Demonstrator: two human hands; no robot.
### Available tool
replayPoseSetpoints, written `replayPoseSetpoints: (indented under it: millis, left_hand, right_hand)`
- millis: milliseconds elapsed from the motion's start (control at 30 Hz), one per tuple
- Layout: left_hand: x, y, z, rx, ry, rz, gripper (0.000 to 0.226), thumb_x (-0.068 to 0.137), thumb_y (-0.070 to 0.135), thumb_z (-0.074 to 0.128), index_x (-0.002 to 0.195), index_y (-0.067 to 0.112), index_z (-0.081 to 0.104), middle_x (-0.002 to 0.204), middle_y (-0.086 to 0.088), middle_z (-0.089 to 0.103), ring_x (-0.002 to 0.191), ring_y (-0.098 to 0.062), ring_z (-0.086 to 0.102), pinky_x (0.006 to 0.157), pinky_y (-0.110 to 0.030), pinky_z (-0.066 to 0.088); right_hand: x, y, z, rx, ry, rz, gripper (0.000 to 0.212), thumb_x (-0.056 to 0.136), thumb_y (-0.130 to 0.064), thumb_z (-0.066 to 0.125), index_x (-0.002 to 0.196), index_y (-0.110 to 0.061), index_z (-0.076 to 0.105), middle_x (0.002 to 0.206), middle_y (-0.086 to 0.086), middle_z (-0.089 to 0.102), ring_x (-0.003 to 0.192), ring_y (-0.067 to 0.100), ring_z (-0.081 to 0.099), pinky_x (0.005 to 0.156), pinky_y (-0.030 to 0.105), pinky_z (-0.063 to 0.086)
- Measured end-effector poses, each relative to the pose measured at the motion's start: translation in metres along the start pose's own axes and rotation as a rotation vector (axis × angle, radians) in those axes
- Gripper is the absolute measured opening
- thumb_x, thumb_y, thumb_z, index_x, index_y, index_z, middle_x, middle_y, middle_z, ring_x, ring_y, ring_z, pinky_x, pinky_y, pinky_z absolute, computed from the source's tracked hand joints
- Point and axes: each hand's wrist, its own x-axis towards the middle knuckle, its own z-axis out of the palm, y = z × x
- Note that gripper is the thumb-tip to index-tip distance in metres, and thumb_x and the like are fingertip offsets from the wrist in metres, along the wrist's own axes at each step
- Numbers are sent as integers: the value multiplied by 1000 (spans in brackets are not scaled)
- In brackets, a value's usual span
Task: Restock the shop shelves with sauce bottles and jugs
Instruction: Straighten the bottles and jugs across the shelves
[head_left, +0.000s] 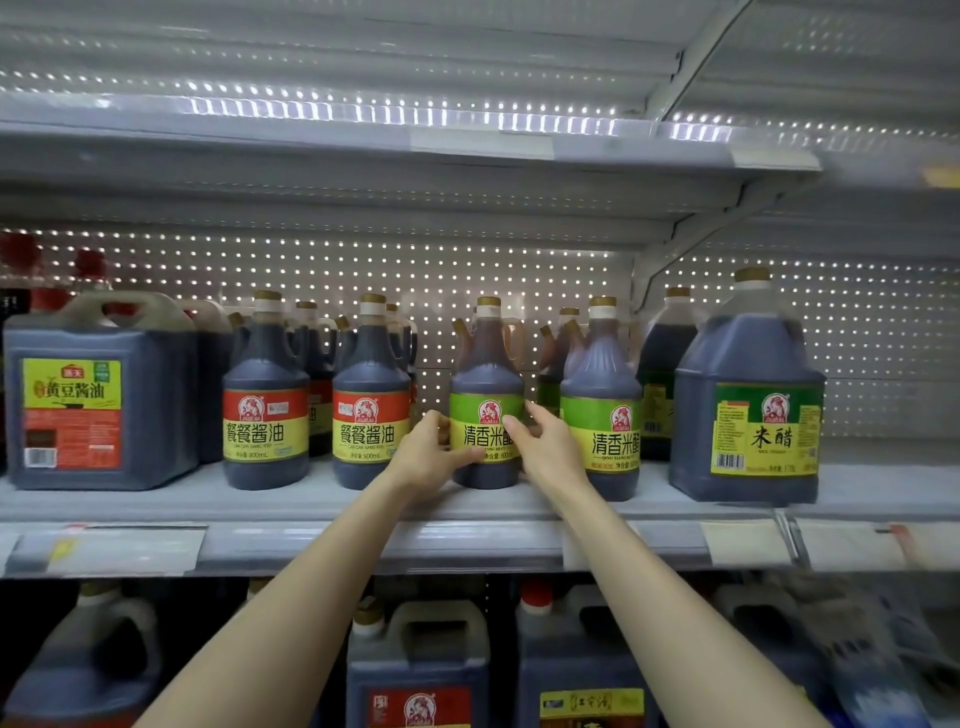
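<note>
The green-labelled bottle (485, 374) stands upright on the shelf (322, 501) at centre frame with its label facing out. It sits in the gap between a red-labelled bottle (370, 415) to its left and a second green-labelled bottle (600, 415) to its right. The left hand (428, 452) and right hand (545, 447) clasp its lower sides, thumbs on the label, probably to square it into the front row. Whether its base is fully set down is unclear.
</note>
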Motion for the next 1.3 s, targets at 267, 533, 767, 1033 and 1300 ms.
replayPoseSetpoints:
  millis: [267,533,767,1033,1300]
  left_hand:
    - [2,-4,-1,50,36,23,41,80,21,77,110,8,51,106,0,61,97,-15,60,87,-29,49]
    - [1,-3,0,37,26,26,38,80,20,76,107,10,51,109,-2,62,99,-16,60,90,-31,50]
    - [0,-2,-1,14,15,30,38,82,18,75,109,7,51,110,-2,62,99,-14,59,86,-26,48]
    - [0,-3,-1,76,56,32,39,78,22,78,104,12,51,107,-1,62,98,-17,60,90,-33,49]
    - [-1,-2,-1,93,67,42,40,77,23,79,105,10,52,109,-4,64,97,-19,62,90,-35,51]
  right_hand:
    - [3,2,0,-8,-8,15,50,96,-28,55,143,-12,44,127,9,61,114,24,57,98,45,48]
    - [5,5,0,-52,6,-9,51,97,-28,54,143,-9,42,132,10,59,117,24,56,101,38,46]
    - [4,4,-1,-95,11,-20,51,98,-28,53,143,-7,42,135,9,56,121,22,53,94,25,40]
    - [4,4,-1,-110,10,-10,52,98,-29,53,144,-8,41,134,10,57,120,22,54,95,24,40]
    - [1,2,-1,-95,-2,1,52,99,-28,51,145,-8,39,139,9,54,124,21,52,95,24,40]
